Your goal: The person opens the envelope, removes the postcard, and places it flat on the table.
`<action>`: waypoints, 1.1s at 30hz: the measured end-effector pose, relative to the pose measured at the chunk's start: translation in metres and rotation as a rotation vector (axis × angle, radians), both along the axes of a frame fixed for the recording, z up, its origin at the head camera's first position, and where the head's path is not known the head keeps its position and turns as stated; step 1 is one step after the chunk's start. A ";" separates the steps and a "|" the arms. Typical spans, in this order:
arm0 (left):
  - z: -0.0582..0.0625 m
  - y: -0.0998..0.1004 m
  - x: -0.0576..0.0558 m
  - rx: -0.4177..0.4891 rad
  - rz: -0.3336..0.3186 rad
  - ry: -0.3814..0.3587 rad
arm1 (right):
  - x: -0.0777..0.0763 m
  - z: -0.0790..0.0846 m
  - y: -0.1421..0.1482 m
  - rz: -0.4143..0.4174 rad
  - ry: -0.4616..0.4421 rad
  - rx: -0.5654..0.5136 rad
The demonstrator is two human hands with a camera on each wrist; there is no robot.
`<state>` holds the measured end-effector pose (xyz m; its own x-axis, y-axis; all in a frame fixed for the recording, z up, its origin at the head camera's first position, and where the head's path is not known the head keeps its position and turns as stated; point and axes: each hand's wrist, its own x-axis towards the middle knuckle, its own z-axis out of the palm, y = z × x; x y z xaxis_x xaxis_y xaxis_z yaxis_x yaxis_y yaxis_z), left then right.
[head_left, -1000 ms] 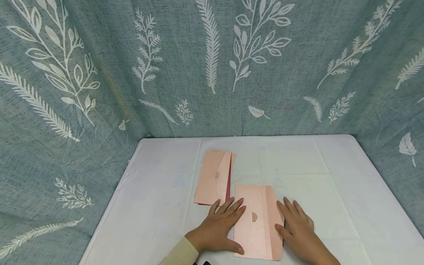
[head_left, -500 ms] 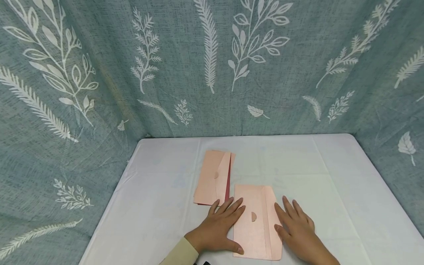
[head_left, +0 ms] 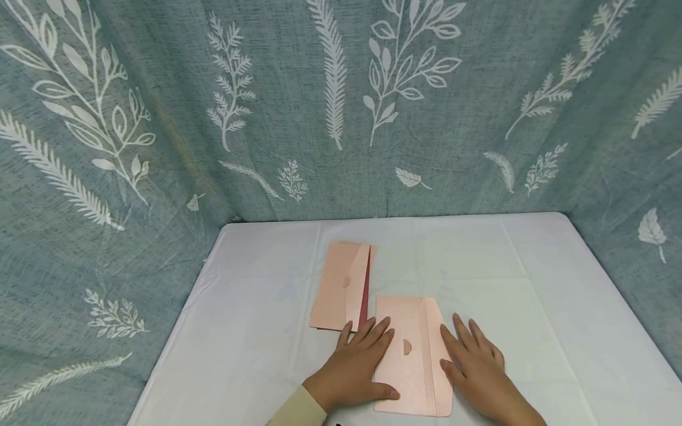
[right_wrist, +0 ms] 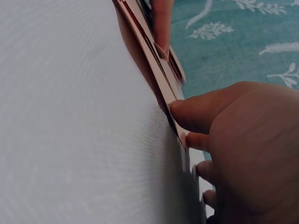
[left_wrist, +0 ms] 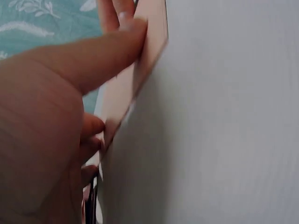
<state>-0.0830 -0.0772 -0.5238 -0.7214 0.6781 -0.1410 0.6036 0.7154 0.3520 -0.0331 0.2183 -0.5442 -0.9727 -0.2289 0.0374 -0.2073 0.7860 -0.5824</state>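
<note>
A pale pink paper envelope (head_left: 391,355) lies flat on the white table in the head view, its flap (head_left: 439,373) spread out to the right and a small half-round notch near its middle. My left hand (head_left: 348,370), fingers spread, rests over its left edge, and the thumb reaches onto the paper near the bottom. At the flap's outer edge is my right hand (head_left: 476,370); thumb and index fingertips touch the edge while the other fingers extend over the table. The left wrist view shows the left thumb (left_wrist: 112,53) lying on the envelope's surface.
Behind the left hand lies a small stack of similar pink envelopes (head_left: 333,290), with dark red showing along its right side. The white-covered table (head_left: 256,343) meets a green-blue leaf-patterned curtain (head_left: 298,106) at the back and sides.
My left hand has shifted slightly to the right, its thumb now a little farther onto the envelope. The right hand and the envelopes stay nearly where they were; the head view has drifted slightly.
</note>
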 end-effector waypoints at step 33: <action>-0.020 0.078 0.038 0.086 0.312 0.014 | -0.003 0.003 0.003 -0.002 -0.003 -0.010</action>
